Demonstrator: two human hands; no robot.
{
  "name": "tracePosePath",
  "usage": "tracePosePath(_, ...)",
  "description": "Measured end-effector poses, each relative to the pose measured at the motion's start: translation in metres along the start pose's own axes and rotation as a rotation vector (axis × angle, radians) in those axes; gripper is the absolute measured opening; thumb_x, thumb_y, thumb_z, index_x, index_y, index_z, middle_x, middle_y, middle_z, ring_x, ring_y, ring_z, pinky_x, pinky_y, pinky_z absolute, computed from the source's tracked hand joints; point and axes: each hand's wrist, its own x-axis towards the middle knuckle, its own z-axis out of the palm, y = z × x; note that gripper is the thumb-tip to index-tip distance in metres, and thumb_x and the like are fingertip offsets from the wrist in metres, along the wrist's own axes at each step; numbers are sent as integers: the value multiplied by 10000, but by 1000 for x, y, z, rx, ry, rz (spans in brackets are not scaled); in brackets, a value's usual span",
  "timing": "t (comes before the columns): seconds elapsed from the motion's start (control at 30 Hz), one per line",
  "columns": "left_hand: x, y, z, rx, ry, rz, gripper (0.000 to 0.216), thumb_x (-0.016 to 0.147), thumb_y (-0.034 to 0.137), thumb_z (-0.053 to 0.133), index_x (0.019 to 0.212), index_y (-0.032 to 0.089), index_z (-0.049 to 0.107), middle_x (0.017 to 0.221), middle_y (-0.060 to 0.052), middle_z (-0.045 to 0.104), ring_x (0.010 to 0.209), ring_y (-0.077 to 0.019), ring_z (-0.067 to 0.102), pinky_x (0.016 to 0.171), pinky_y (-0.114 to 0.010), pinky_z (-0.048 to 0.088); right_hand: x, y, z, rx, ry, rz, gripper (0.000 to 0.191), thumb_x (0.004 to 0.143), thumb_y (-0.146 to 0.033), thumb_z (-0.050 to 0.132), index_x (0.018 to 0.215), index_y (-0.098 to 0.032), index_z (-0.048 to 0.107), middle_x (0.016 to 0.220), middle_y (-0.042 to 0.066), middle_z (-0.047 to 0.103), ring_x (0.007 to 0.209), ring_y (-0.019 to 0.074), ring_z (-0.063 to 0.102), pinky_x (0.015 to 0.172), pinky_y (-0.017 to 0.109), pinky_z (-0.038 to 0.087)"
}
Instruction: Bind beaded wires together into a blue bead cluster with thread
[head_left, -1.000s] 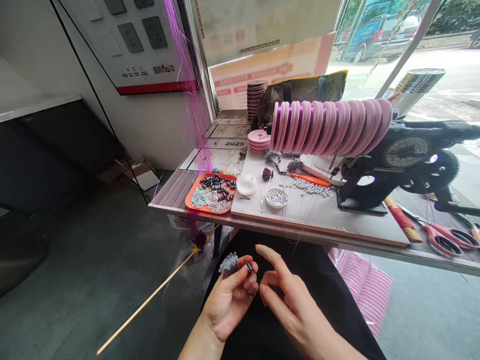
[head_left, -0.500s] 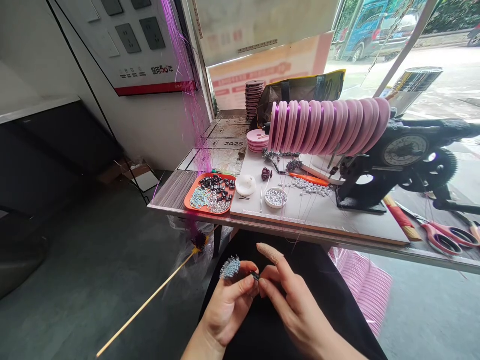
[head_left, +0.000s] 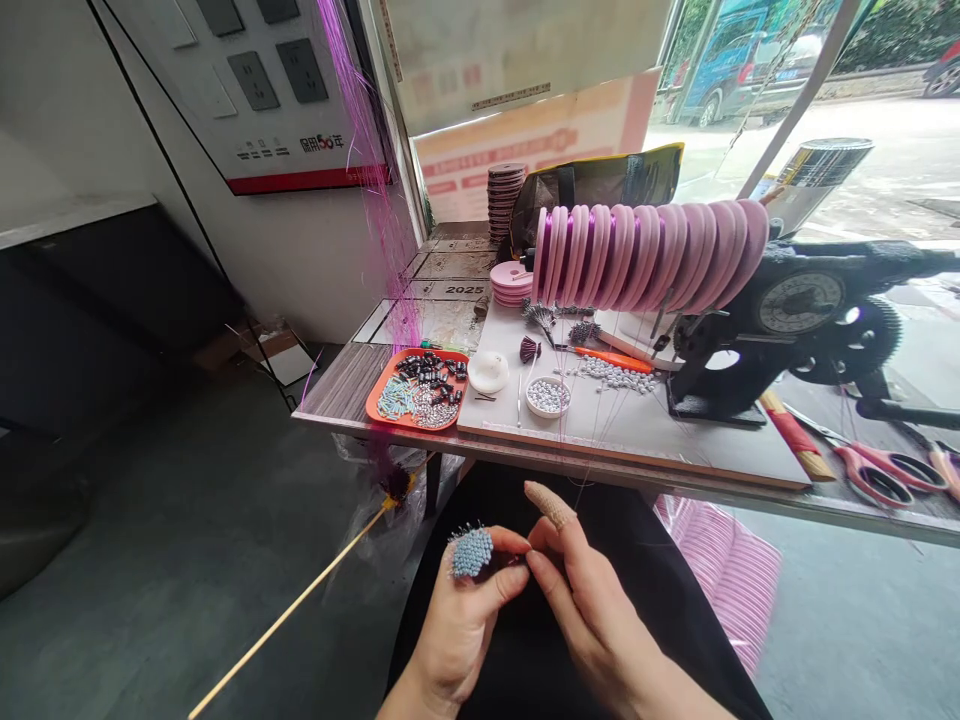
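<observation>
My left hand (head_left: 461, 625) is closed above my lap. A tight bunch of small light blue bead-like heads (head_left: 472, 553) sticks up between its thumb and index finger; any part below the heads is hidden in the hand. The tips of that thumb and index finger come together close to my right hand's fingertips. My right hand (head_left: 589, 585) pinches with thumb and a finger at this meeting point, its index finger raised and wrapped in a tan covering. Whatever lies between the right fingertips is too small to tell.
Ahead stands a table with an orange tray (head_left: 373, 405) of beads, a white bowl (head_left: 548, 412) of silvery beads and pink spools (head_left: 649, 255) on a black geared machine (head_left: 802, 300). Scissors (head_left: 877, 475) lie at the right. A thin stick (head_left: 292, 608) slants up at the left.
The blue bunch has turned, showing more of its heads. My left hand has shifted slightly right. The dark piece seen between the fingertips is now mostly hidden.
</observation>
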Motion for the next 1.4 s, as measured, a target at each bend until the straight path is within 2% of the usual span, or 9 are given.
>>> tracePosePath(0.17,0,1,1,39,15,5,209,541,184,817,728,180,723,788,-31,677,834,-194,573,793,-274,443,0,5,-1,8,33,-80,435,890,-176,392,1304,-269,300,821,2,572,710,126,568,660,244,474)
tracePosePath(0.3,0,5,-3,127,9,-3,294,552,215,810,831,180,721,821,-44,663,828,-195,554,763,-261,440,-1,8,-4,2,77,-171,465,883,-157,424,1305,-303,294,819,-5,580,643,109,541,611,224,469)
tracePosePath(0.43,-1,16,-3,409,-30,165,150,668,282,737,714,163,658,666,-3,557,642,-131,480,611,-208,395,-2,12,-4,-94,140,-281,506,868,-145,462,1319,-302,295,875,19,603,677,127,553,636,256,484)
tracePosePath(0.63,-3,29,5,679,-179,266,245,807,340,581,644,172,511,637,9,447,600,-125,395,576,-232,344,0,13,-4,-112,166,-345,487,842,-117,495,1273,-300,360,818,10,616,670,144,559,645,286,493)
tracePosePath(0.7,-1,29,4,659,-186,260,249,814,346,568,646,175,501,636,11,431,603,-127,381,588,-237,345,-1,12,-6,-77,163,-343,486,838,-108,497,1263,-306,368,806,3,613,661,135,552,620,260,488)
tracePosePath(0.87,3,24,-2,547,-55,231,220,756,358,640,678,173,552,652,12,467,635,-131,422,623,-226,370,-6,13,-8,-20,157,-248,478,863,-142,472,1289,-309,334,859,1,606,658,111,545,660,254,479)
tracePosePath(1.03,-1,23,0,615,-170,202,171,763,353,641,770,185,608,730,8,582,696,-135,505,659,-211,397,-7,20,-5,-37,148,-272,484,870,-160,458,1313,-296,322,876,10,601,653,107,544,642,243,473)
tracePosePath(1.23,-1,21,4,696,-130,266,162,779,343,622,744,189,588,683,28,575,662,-119,509,632,-196,401,-6,14,-6,-20,82,-258,522,878,-185,440,1357,-280,256,921,29,566,740,127,542,700,254,472)
tracePosePath(1.4,-2,21,7,773,-65,318,191,777,358,616,718,183,569,651,27,561,599,-112,494,573,-195,392,-1,7,-4,182,224,-124,333,936,-208,336,1257,-293,355,722,-29,491,614,94,472,577,178,426)
